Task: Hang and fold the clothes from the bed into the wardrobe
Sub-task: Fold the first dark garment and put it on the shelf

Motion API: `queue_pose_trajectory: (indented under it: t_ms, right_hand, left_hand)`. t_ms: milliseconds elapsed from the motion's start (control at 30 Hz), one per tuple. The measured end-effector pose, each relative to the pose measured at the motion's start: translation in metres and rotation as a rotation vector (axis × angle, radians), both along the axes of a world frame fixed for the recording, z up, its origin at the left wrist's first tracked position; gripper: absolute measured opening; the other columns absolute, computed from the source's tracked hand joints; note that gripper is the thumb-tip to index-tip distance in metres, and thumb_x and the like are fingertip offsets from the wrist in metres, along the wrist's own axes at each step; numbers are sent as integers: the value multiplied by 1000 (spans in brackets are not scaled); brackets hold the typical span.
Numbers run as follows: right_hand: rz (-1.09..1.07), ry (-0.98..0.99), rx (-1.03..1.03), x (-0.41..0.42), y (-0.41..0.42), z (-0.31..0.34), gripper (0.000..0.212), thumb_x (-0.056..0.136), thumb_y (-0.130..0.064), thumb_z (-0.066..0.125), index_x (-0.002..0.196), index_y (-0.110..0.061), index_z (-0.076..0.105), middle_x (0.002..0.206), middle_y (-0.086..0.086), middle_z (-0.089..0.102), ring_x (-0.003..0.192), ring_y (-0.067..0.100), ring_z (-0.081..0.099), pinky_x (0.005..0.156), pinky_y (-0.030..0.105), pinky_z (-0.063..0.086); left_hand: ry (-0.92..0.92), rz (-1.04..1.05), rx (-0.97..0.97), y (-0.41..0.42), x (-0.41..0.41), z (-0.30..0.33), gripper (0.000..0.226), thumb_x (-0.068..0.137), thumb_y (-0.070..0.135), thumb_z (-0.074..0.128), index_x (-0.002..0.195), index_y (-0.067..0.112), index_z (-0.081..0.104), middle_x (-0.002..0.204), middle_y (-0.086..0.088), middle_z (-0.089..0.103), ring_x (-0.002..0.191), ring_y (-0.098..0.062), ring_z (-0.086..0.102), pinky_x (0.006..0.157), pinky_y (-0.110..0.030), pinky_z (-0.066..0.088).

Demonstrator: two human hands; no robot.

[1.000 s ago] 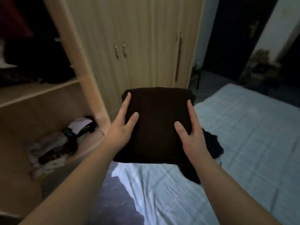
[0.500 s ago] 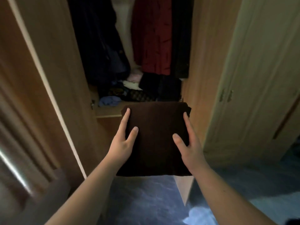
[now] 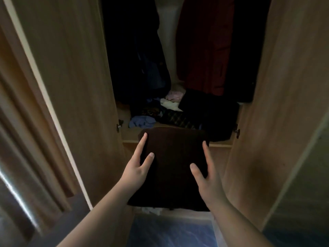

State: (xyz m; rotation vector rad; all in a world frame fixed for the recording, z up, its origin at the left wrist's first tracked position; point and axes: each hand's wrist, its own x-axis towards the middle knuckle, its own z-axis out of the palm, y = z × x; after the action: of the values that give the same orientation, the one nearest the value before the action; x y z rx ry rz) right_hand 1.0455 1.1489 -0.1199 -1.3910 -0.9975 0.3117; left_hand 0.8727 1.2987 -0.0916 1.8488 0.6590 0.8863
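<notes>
A folded dark brown garment (image 3: 174,166) lies flat between my two hands in front of the open wardrobe. My left hand (image 3: 137,170) holds its left edge with thumb and forefinger on top and the other fingers hidden beneath. My right hand (image 3: 206,179) holds the right edge the same way. The garment's far edge reaches the front lip of the wardrobe shelf (image 3: 131,135). On that shelf lie a loose pile of mixed clothes (image 3: 156,113) and a black folded stack (image 3: 213,116).
A dark blue garment (image 3: 142,59) and a red one (image 3: 201,50) hang above the shelf. The open left door (image 3: 67,86) and the wooden right panel (image 3: 277,104) flank the narrow opening. Bluish floor (image 3: 170,232) lies below my arms.
I have turned from the bed to face the open wardrobe. Both hands have carried the folded garment forward to the shelf's front edge, with the same hold.
</notes>
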Motion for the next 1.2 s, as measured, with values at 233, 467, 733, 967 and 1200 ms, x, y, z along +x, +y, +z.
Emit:
queue_pose_trajectory:
  t_ms: [233,467,733,967,1200]
  right_hand:
    - [93,4,-32,102,92,-1,70,94,-37,61,151,-49,23,155,-25,31,139,-10,31,116,29,32]
    - [90,15,-112,154,200,-38,69,93,-44,61,149,-55,22,151,-37,24,140,-14,23,117,29,28]
    - [67,90,-133,209,354,-42,69,93,-45,61,149,-56,22,152,-27,33,138,-9,32,110,21,35]
    - [58,125,-303,250,476,-79,70,98,-40,57,154,-47,16,150,-18,39,133,2,42,94,5,38]
    - [-72,44,-581,263,535,-118,75,98,-40,53,157,-37,6,150,23,40,129,40,49,104,42,45]
  left_hand:
    - [-3,114,-53,76,87,-7,61,100,37,52,144,64,20,148,31,31,130,16,33,98,-2,31]
    - [12,109,-169,181,138,-39,57,99,40,53,139,69,25,147,28,37,136,-1,41,112,-30,39]
    - [27,104,-208,336,208,-50,54,101,36,50,145,59,28,144,27,37,126,12,41,101,-10,38]
    - [783,303,148,458,247,-71,60,101,55,36,150,56,2,166,-2,-2,150,-32,8,116,-50,26]
    - [1107,293,518,406,304,-119,60,97,62,10,154,47,-1,167,4,0,152,-22,-7,120,-54,-6]
